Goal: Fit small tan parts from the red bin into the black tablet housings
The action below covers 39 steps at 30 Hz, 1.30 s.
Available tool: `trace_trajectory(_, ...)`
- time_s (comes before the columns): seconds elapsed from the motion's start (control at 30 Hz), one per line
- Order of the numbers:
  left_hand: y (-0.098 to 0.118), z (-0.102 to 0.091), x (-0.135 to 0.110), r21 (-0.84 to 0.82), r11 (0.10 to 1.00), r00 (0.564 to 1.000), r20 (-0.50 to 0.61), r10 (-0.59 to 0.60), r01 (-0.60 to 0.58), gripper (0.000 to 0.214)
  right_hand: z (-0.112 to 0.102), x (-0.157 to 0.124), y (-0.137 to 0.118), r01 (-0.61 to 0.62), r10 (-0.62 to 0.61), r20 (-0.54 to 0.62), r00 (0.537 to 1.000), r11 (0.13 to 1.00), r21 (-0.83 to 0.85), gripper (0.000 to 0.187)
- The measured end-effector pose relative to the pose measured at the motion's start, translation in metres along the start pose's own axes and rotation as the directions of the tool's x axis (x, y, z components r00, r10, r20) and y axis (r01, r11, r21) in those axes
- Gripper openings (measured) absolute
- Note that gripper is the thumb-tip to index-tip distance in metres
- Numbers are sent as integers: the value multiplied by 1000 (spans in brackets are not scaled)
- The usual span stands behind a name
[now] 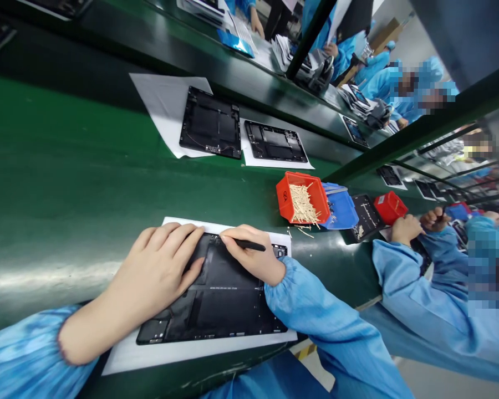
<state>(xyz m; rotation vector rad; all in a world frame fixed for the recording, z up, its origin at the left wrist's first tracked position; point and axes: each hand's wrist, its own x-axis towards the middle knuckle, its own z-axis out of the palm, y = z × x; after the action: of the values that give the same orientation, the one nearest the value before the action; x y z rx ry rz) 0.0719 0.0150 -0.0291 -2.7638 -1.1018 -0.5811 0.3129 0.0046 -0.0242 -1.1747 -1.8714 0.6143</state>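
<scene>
An opened black tablet [228, 299] lies on a white sheet [166, 357] in front of me, its inner side facing up. My left hand [166, 263] rests over its upper left part, fingers stretched out and thumb apart, fingertips near the top edge. Pinched in my right hand [253, 257] is a slim black pen-like tool [250, 245]. Its working tip is hidden by the fingers, close to the tablet's top edge. Whether it is tweezers or a prying stick I cannot make out.
Beyond the tablet stand a red bin [301, 199] of small pale strips and a blue bin [341, 208]. Two more opened tablets [211, 124] lie on sheets near the conveyor edge. A co-worker's sleeve [419, 277] is at the right. A green post [419, 124] slants overhead.
</scene>
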Motion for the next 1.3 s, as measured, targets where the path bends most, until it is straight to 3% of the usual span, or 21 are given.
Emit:
trace_trajectory(0.4, 0, 1, 0, -28, 1000, 1000, -1, -8, 8, 41, 2, -1, -1, 17, -16, 26, 1000, 1000, -23, 23)
trace_trajectory(0.63, -22, 4, 8, -291, 946, 984, 147, -104, 143, 36, 5, 5, -2, 71, -72, 22, 997, 997, 35, 21)
trace_trajectory(0.8, -32, 6, 19, -340, 922, 971, 207, -121, 187, 31, 10, 8, -1, 43, -44, 68, 997, 999, 11, 24)
trace_trajectory(1.0, -30, 9, 29, -302, 944, 982, 167, -85, 133, 27, 13, 5, 4, 35, -31, 112, 993, 999, -32, 22)
trace_trajectory(1.2, -31, 8, 33, -190, 977, 991, 78, 111, -94, 28, 14, 6, 7, -26, 28, 63, 998, 999, -39, 22)
trace_trajectory(1.3, -31, 7, 34, -154, 978, 986, 68, 149, -137, 29, 11, 8, 5, -29, 30, 30, 999, 999, -38, 23)
